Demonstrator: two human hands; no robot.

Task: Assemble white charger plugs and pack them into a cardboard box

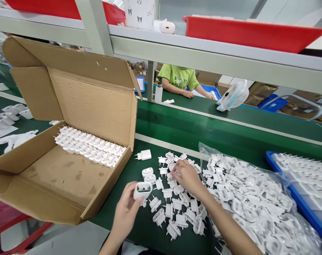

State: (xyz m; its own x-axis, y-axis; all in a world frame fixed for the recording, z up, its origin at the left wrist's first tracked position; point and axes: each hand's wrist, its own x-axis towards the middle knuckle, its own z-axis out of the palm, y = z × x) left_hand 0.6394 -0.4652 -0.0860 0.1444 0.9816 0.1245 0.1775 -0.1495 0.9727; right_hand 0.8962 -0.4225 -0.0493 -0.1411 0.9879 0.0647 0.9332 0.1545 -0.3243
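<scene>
My left hand is closed around a white charger housing, its open end facing up with a bit of green board and metal inside. Over a loose pile of white two-pin plug caps is my right hand. Its fingers are bent down among the caps at the far side of the pile, and what lies between them is hidden. A complete-looking white plug charger lies apart, behind my left hand. Two more white pieces rest just beyond the held housing.
An open cardboard box at left holds rows of white chargers. To the right are a clear bag of white parts and a blue tray. A shelf with a red bin crosses above. A person sits opposite, near a fan.
</scene>
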